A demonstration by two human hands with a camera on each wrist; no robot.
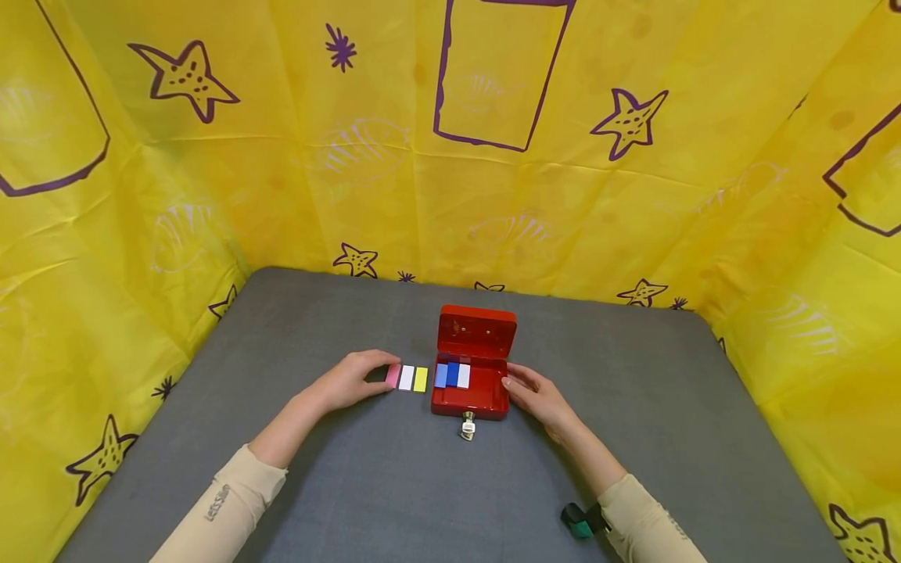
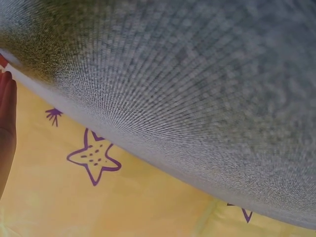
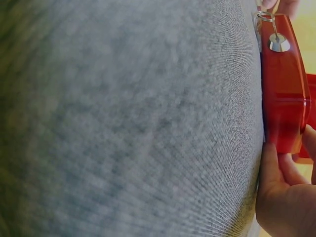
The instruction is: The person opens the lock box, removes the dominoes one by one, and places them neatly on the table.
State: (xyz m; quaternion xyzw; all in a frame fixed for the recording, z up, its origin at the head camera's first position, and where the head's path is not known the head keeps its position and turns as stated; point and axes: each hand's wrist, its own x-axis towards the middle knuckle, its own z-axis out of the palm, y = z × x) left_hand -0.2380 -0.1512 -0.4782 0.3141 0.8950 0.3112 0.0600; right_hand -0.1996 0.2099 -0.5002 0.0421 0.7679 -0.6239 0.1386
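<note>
In the head view an open red cash box stands with its lid raised at the back. A key with a tag hangs from its front lock. Inside, at the left, lie a light blue piece, a dark blue piece and a white piece. My left hand pinches a small pink rectangular piece between thumb and fingers, left of the box. My right hand holds the box's right wall, with the thumb at its rim, as the right wrist view also shows.
Between the pink piece and the box lie a white rectangle and a yellow rectangle in a row. A grey cloth covers the table. Yellow patterned curtains enclose its back and sides. A dark strap with green is near the right sleeve.
</note>
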